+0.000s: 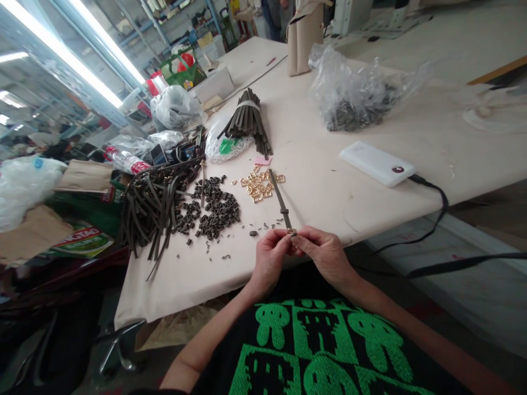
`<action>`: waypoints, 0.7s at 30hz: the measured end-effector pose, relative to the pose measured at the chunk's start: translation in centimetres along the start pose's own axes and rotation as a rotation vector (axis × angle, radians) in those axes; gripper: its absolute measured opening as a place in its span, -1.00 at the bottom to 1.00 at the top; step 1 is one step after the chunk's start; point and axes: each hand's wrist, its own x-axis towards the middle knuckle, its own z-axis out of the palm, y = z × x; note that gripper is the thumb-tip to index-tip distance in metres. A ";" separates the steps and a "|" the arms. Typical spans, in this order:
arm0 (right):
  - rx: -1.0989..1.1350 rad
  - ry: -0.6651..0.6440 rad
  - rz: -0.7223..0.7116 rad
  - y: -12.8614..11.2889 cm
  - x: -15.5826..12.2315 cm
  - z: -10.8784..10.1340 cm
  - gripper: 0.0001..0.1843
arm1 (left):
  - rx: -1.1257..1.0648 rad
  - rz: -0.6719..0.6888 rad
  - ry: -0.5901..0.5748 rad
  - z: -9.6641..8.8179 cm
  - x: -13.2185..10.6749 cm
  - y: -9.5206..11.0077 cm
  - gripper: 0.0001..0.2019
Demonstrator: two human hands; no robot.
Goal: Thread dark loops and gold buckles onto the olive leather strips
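My left hand (269, 258) and my right hand (323, 249) meet at the near edge of the table, fingers pinched together on the near end of a dark leather strap (280, 200). The strap lies on the table and runs away from me toward a small heap of gold metal buckles (259, 185). A gold buckle shows at the strap end between my fingertips. Left of the buckles lies a pile of small dark loops (216, 208), and further left a loose bundle of dark straps (152, 211).
A white power bank (376, 163) with a black cable lies to the right. A tied bundle of straps (248, 118), a clear bag of dark parts (354, 90), plastic bags and a beige bag (303, 35) stand further back. Clutter fills the left side.
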 end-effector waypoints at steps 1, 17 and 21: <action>0.053 0.006 0.071 0.1 0.1 0.1 -0.61 | -0.003 0.004 0.010 0.1 0.0 -0.1 -0.82; 0.248 -0.085 0.447 -0.8 1.5 0.0 -0.56 | 0.149 0.159 0.063 -0.5 0.2 -1.2 -0.85; 0.087 0.054 0.242 -0.3 1.5 -0.3 -0.57 | 0.125 0.055 0.006 -0.6 0.1 -0.8 -0.80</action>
